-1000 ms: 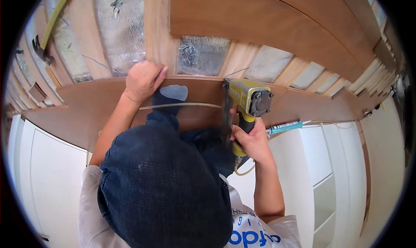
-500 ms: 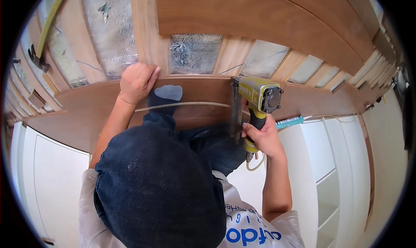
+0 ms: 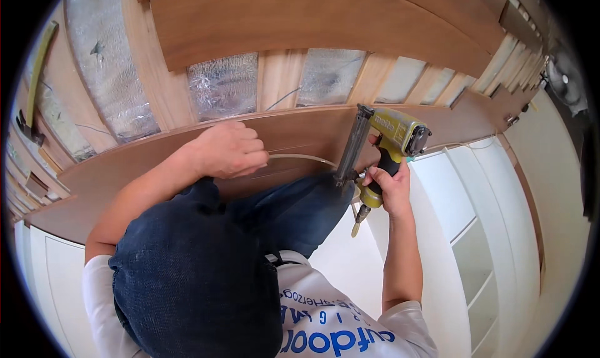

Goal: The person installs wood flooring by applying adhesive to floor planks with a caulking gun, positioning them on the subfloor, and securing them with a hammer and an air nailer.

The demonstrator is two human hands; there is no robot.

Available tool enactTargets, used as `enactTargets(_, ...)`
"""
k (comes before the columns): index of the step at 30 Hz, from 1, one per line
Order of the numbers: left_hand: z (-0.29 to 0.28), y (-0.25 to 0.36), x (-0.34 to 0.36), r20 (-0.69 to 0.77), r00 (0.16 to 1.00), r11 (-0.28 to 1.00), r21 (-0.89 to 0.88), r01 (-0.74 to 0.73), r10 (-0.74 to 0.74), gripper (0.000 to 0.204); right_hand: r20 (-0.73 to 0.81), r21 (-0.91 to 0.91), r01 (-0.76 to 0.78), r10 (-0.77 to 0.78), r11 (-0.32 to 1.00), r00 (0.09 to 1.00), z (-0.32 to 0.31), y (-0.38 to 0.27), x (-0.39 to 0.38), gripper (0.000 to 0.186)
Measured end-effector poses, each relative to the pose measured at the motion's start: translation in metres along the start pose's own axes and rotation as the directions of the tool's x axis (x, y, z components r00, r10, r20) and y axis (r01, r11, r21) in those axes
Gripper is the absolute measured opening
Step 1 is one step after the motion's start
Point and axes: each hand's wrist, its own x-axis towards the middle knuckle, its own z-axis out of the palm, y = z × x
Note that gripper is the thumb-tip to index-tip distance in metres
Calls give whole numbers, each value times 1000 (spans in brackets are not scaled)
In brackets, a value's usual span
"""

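My right hand (image 3: pixel 392 188) is wrapped round the black grip of a yellow-green nail gun (image 3: pixel 394 130). Its dark metal magazine (image 3: pixel 354 145) slants down to the left, and its nose is close to the front edge of the laid brown boards (image 3: pixel 306 125). A hose fitting (image 3: pixel 362 214) hangs from the foot of the grip. My left hand (image 3: pixel 230 150) is curled into a loose fist above those boards, with nothing seen in it. Behind the left hand, a pale air hose (image 3: pixel 303 156) curves over the boards toward the gun.
Beyond the boards run bare wooden battens (image 3: pixel 281 76) with silver foil (image 3: pixel 222 86) between them. Loose brown planks (image 3: pixel 312 26) lie across them at the top. A hammer (image 3: pixel 28 131) rests at the far left. White cabinets (image 3: pixel 472 258) stand at the right, a fan (image 3: pixel 565 80) beyond.
My left hand has come off the board edge, moving toward the right and nearer to me. The nail gun has tilted and moved slightly right in my right hand. The view has shifted.
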Motion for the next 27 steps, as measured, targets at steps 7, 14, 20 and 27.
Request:
enactTargets(7,54,-27,27,108,992,986,-161,-44,62,22,86,-34,-62,64,998,994,-16,-6,19,57)
enactTargets(14,50,-26,29,79,996,977,-211,-11,28,23,126,-205,-132,160,970,979,-24,-23,29,50)
enactTargets(20,49,-28,28,58,997,977,-210,-29,42,23,85,-209,-150,171,966,982,-49,-12,31,47)
enactTargets(27,50,-29,28,71,995,981,-185,-58,73,23,55,-242,-128,145,962,988,-55,-3,25,47)
